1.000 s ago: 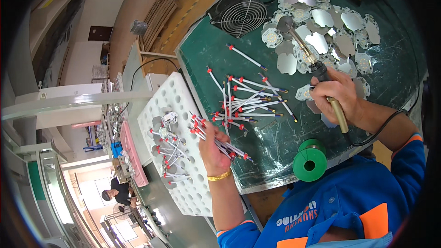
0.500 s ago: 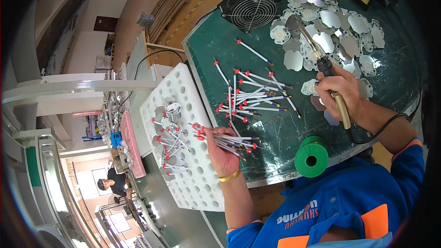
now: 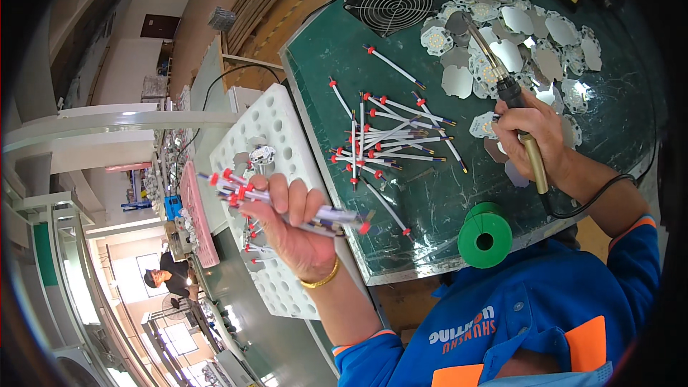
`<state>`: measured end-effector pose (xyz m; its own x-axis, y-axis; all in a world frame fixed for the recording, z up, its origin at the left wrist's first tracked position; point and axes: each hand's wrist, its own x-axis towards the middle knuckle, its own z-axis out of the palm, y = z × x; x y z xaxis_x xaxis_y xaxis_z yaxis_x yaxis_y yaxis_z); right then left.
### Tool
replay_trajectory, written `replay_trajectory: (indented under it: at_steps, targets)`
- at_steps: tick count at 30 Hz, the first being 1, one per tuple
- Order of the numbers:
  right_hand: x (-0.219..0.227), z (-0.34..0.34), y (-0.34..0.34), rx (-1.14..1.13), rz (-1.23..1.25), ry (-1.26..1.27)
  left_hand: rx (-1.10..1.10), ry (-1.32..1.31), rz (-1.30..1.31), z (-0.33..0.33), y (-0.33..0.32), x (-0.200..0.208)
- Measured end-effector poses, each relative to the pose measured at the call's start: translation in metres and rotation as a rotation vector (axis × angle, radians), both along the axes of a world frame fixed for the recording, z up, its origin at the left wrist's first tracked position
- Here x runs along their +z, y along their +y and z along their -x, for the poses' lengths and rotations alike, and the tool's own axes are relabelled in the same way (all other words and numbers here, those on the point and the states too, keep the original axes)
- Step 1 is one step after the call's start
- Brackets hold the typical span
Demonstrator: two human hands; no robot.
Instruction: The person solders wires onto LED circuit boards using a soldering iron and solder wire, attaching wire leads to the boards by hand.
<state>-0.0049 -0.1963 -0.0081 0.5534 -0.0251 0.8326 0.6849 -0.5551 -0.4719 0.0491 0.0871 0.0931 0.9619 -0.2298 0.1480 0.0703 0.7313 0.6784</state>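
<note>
My left hand (image 3: 301, 236) is closed round a bundle of short white wires (image 3: 240, 190) with red ends, lifted over the white foam board (image 3: 297, 297). The bundle is slightly smeared by motion. In my right hand (image 3: 539, 136) is a soldering iron (image 3: 510, 93), its tip pointing up and left over a heap of LED boards and metal plates (image 3: 517, 20). Whether the tip touches a board I cannot tell. Between my hands, a loose pile of similar white wires (image 3: 401, 136) lies on the green tabletop (image 3: 437, 193).
A green spool (image 3: 484, 238) stands near the table's front edge. At the back sits a black fan with a round grille (image 3: 394, 6). The iron's black cord (image 3: 598, 201) curves past my right forearm. Far left, a person (image 3: 168, 272) is beside another bench.
My left hand has risen and moved left with the wire bundle, from the table's edge to above the foam board. One wire now lies apart near the pile. My right hand stays almost still.
</note>
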Motion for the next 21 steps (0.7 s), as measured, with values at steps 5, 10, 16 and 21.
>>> replay_trajectory:
  at_steps: [5,10,16,21]
  targets:
    - [0.001,0.0,-0.004,-0.021,-0.008,0.009,0.063,-0.403,-1.147,0.006,0.028,-0.002]
    - [0.003,0.001,-0.001,0.03,-0.018,0.003,-0.353,-0.606,-1.723,0.029,0.033,-0.043]
    - [0.0,0.001,-0.003,-0.002,0.008,0.013,-0.566,-0.756,-1.929,0.033,0.029,-0.055]
    - [0.0,0.0,-0.001,-0.069,0.028,-0.003,-0.465,-0.918,-1.783,0.04,0.021,-0.052]
